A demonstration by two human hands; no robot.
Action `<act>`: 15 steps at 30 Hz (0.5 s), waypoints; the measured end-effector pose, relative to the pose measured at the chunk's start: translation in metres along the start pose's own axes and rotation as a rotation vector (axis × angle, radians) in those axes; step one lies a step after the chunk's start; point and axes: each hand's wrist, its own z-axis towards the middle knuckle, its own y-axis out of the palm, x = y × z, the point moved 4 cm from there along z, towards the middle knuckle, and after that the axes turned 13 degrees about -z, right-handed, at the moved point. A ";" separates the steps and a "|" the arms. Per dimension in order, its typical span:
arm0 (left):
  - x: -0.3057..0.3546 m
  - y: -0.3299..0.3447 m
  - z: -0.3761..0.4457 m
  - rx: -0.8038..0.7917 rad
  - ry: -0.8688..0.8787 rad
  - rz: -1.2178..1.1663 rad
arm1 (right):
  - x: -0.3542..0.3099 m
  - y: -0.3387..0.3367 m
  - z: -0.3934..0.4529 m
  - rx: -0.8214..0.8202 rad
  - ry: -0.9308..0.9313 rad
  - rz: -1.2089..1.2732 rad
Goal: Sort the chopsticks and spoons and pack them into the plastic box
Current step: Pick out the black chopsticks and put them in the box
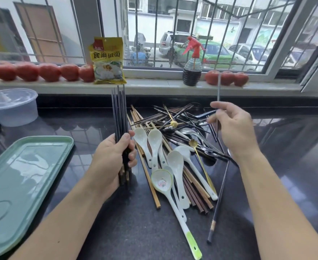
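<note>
Risk, as I judge it, lies in my left hand (115,156) fisting its upright bundle of dark chopsticks (119,117) loosely enough to fan out while my right hand (233,128) pinches one thin chopstick (218,87) above the mixed pile (175,147) mid-table, far from the plastic box (11,107) at the back left corner.

We have the heap of chopsticks and spoons (175,147) lying on the desk (285,166) at centre, between our two hands. Left of it, our left hand (113,158) holds a bundle of chopsticks (119,113) upright; to the right, our right hand (233,128) lifts a single chopstick (218,91). The tray (23,184) sits far left, the plastic box (11,107) behind it, the windowsill (154,84) beyond.
</note>
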 end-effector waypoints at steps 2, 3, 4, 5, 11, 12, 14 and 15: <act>0.000 0.003 -0.002 -0.013 -0.001 0.007 | -0.020 0.012 -0.013 -0.142 -0.106 0.140; 0.001 0.004 -0.004 -0.021 0.002 0.014 | -0.027 0.016 -0.018 -0.161 -0.164 0.148; 0.001 0.005 -0.005 -0.030 0.003 0.027 | -0.032 0.018 -0.022 -0.139 -0.207 0.172; 0.002 0.007 -0.006 -0.041 0.003 0.043 | -0.034 0.018 -0.025 -0.096 -0.226 0.237; 0.007 0.028 -0.024 -0.161 -0.010 0.155 | -0.045 0.039 -0.042 -0.373 0.027 0.651; 0.006 0.032 -0.028 -0.191 -0.048 0.163 | -0.046 0.048 -0.047 -0.432 0.027 0.577; -0.002 0.039 -0.035 -0.262 -0.158 0.196 | -0.043 0.063 -0.054 -0.423 -0.005 0.354; -0.007 0.041 -0.038 -0.297 -0.198 0.227 | -0.043 0.070 -0.056 -0.394 -0.029 0.253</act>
